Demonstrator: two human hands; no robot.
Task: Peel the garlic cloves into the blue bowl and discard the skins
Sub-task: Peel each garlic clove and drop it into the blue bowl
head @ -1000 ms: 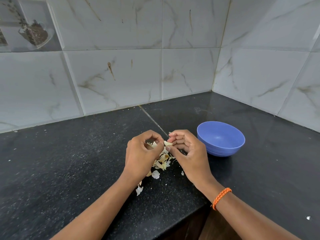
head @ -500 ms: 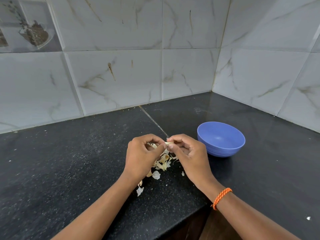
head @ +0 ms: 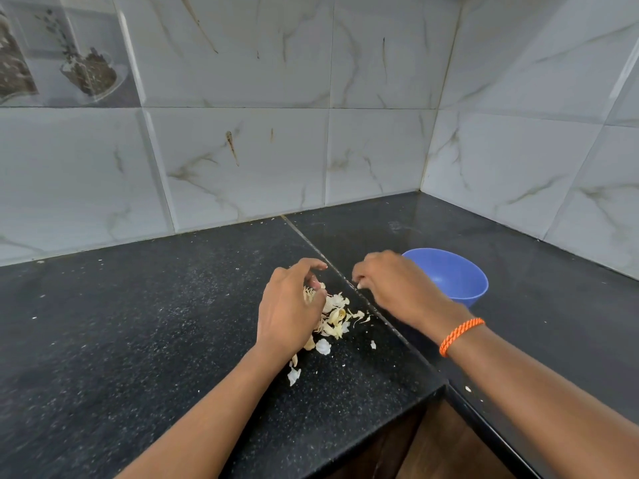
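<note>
The blue bowl (head: 460, 281) stands on the black counter to the right, and my right hand (head: 394, 285) partly covers its left rim. Its fingers are curled, and a small pale garlic clove (head: 359, 286) shows at the fingertips. My left hand (head: 294, 302) hovers over the pile of garlic skins (head: 333, 318) with curled fingers. It pinches a papery garlic skin (head: 308, 292) between thumb and fingers. The bowl's inside is partly hidden and shows nothing in the visible part.
The black granite counter (head: 138, 323) meets tiled walls at the back and right. Its front edge (head: 397, 406) steps inward near my right forearm. Loose skin flakes (head: 294, 375) lie toward the front of the pile. An orange band (head: 460, 335) circles my right wrist.
My hands have come apart. The right hand moved right toward the bowl with the clove, and the left hand dropped toward the skin pile. The view shifted slightly.
</note>
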